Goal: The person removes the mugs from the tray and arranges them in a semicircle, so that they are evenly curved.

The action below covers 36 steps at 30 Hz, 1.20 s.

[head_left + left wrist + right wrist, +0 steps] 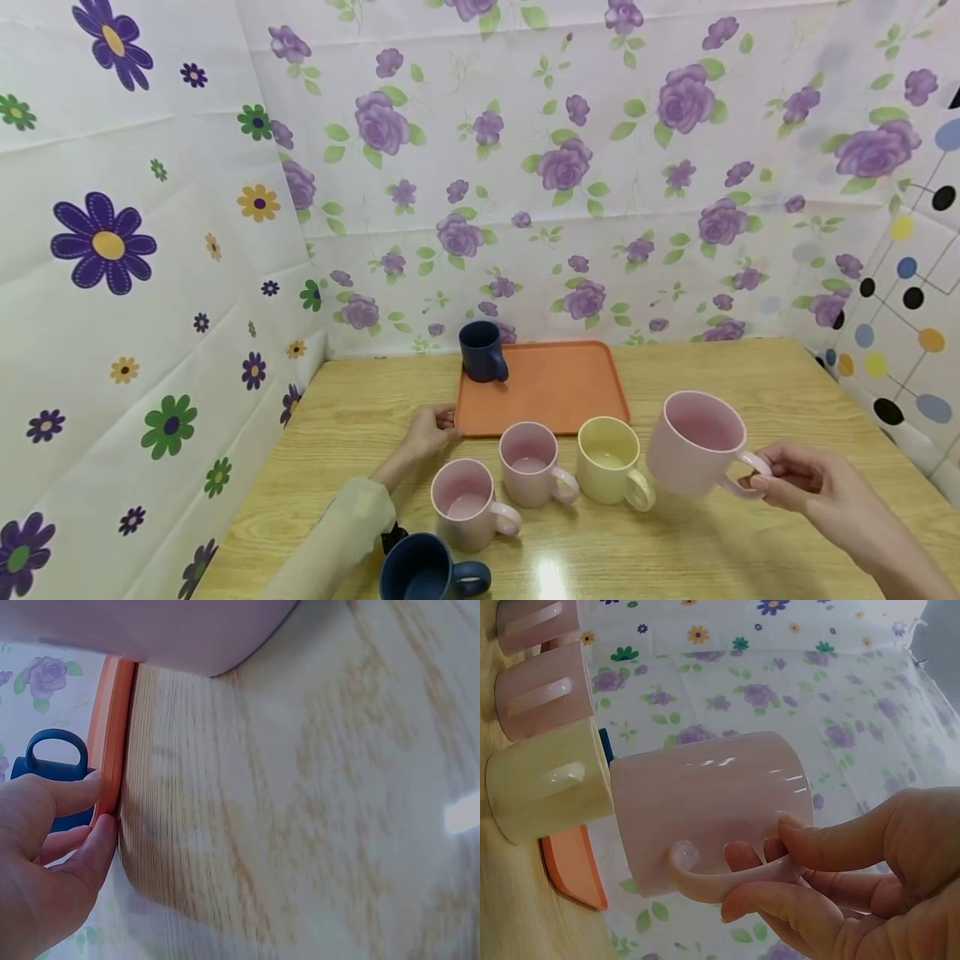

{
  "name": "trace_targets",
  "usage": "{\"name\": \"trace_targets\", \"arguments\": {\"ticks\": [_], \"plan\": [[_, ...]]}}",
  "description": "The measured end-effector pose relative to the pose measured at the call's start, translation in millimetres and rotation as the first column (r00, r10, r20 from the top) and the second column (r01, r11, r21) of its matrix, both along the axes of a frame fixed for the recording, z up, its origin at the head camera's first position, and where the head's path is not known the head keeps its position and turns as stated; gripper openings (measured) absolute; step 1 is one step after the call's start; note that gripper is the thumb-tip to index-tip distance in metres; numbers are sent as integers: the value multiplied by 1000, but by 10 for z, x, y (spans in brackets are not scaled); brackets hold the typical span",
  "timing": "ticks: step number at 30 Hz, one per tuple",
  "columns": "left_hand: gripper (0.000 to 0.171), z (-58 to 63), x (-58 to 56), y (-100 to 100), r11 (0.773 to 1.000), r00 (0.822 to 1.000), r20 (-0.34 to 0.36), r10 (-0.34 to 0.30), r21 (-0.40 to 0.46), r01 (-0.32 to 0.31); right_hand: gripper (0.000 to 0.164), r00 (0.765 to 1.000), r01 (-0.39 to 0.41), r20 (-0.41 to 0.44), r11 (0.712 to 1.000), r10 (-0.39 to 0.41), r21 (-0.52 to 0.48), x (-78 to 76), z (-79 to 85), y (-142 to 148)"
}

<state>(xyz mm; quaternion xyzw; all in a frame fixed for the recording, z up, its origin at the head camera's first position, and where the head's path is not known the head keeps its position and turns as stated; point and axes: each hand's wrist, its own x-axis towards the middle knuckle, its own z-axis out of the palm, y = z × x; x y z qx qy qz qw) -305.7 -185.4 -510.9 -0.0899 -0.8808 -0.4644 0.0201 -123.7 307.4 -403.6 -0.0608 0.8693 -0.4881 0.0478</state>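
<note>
My right hand (813,487) grips the handle of a pink mug (693,450), which hangs above the table at the right. In the right wrist view, thumb and fingers close round that handle. At the near left corner of the orange tray (555,392), my left hand (431,429) pinches the rim, as the left wrist view shows with fingers on either side of the edge. A navy mug (480,354) stands upright on the tray's far left corner. Just in front of the tray are a pink mug (528,467) and a yellow mug (608,462), both upright.
Another pink mug (462,508) stands nearer, right of the left forearm. A second navy mug (420,571) is at the front edge of the view, close to the left sleeve (337,533). Flowered sheets (540,208) wall off the wooden table (705,367) behind and at the sides.
</note>
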Motion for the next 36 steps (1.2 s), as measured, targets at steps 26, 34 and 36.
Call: {"name": "trace_targets", "arguments": {"ticks": [26,34,36], "plan": [[48,13,-7,3,1000,1000,19,9,-30,-8,39,978,114,164,989,-128,93,181,-573,131],[48,8,-8,-5,1000,1000,19,7,-24,-6,38,979,128,140,981,-148,142,150,-651,65],[48,3,-8,-5,1000,1000,13,5,-26,-5,40,975,125,163,982,-148,144,144,-668,71]]}}
